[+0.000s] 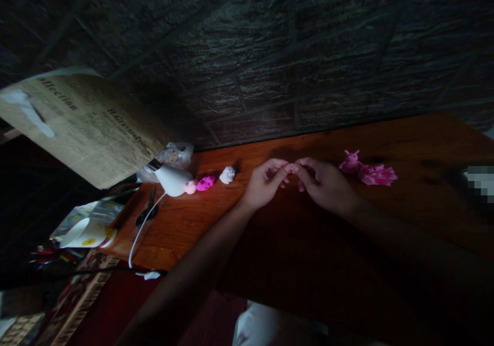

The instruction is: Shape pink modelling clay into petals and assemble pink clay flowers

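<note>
My left hand [266, 182] and my right hand [322, 184] meet over the wooden table, thumbs and fingertips pinched together. Between them is a tiny pink piece of modelling clay [292, 167], mostly hidden by the fingers. Just right of my right hand stands a small pink clay figure [350, 162] with ear-like points, touching a ruffled pink clay piece [378, 175]. To the left of my left hand lie a white lump [227, 175], a magenta lump [206, 183] and a pale pink lump [190, 186].
A white lamp-like object [173, 180] with a cable stands left on the table [181, 228], near dark scissors [148, 210] and a crumpled clear bag [177, 155]. A printed paper-like sheet [88, 125] overhangs that side. A white cup [87, 234] sits at the left edge. The stone-patterned wall [262, 63] runs behind.
</note>
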`<move>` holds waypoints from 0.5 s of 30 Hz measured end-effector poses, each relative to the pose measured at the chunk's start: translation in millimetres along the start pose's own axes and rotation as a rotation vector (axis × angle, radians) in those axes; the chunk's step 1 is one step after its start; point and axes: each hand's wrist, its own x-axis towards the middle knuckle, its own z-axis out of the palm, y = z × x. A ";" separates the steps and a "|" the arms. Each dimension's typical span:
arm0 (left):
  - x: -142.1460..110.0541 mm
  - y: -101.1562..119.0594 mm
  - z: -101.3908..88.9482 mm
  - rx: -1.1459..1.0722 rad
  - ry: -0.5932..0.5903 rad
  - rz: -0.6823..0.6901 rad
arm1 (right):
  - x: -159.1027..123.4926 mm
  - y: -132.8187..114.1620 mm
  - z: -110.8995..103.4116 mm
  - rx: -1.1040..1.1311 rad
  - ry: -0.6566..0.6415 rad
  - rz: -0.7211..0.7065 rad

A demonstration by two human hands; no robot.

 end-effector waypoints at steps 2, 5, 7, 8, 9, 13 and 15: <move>0.4 0.7 -0.5 -0.018 0.014 -0.016 | -0.3 1.7 0.2 0.053 0.001 0.000; 1.4 1.7 -1.8 -0.047 0.026 -0.036 | -0.7 3.4 0.4 0.137 -0.003 0.003; 2.0 2.2 -2.9 -0.061 0.028 -0.047 | -1.0 3.4 0.2 0.161 0.008 0.014; 2.2 2.3 -3.5 -0.062 0.028 -0.053 | -1.1 3.1 0.1 0.167 0.008 0.018; 2.3 2.4 -3.9 -0.059 0.029 -0.058 | -1.3 2.9 -0.1 0.173 0.006 0.020; 2.1 1.7 -3.9 -0.046 0.035 -0.077 | -1.9 3.6 -0.2 0.187 -0.014 0.015; 1.8 1.3 -3.2 -0.051 0.033 -0.087 | -1.8 4.9 0.3 0.160 -0.009 0.006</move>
